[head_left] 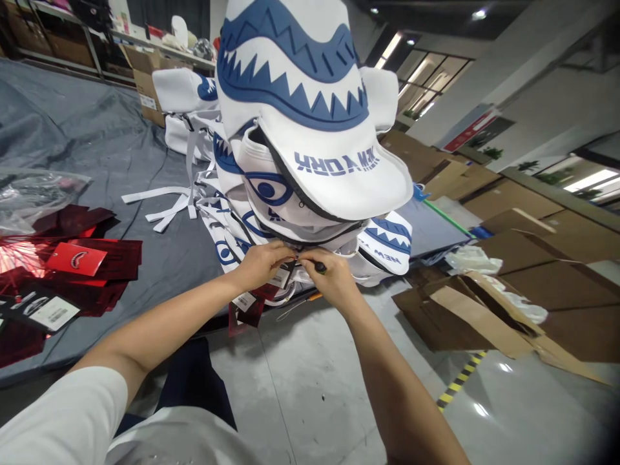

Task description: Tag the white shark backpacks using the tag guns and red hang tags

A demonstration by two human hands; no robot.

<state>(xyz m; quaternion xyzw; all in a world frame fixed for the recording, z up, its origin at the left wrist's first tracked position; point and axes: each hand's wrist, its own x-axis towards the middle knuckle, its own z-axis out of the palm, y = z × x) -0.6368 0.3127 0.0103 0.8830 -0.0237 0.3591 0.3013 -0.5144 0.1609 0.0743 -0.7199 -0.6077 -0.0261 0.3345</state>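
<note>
A white backpack with blue shark teeth, an eye print and "NEW YORK" lettering on its drooping top flap stands before me in a pile of similar bags. At its front edge, my left hand is closed in a pinch by a black hang tag with a white barcode label. My right hand meets it there, its fingers wrapped around a small black handle whose far end is hidden. Fingertips of both hands nearly touch. Just below hang another barcode label and dark red tags.
Red and black tags lie on the grey-covered table at left, beside clear plastic. White straps trail from the pile. Open cardboard boxes stand on the floor at right, near yellow-black tape.
</note>
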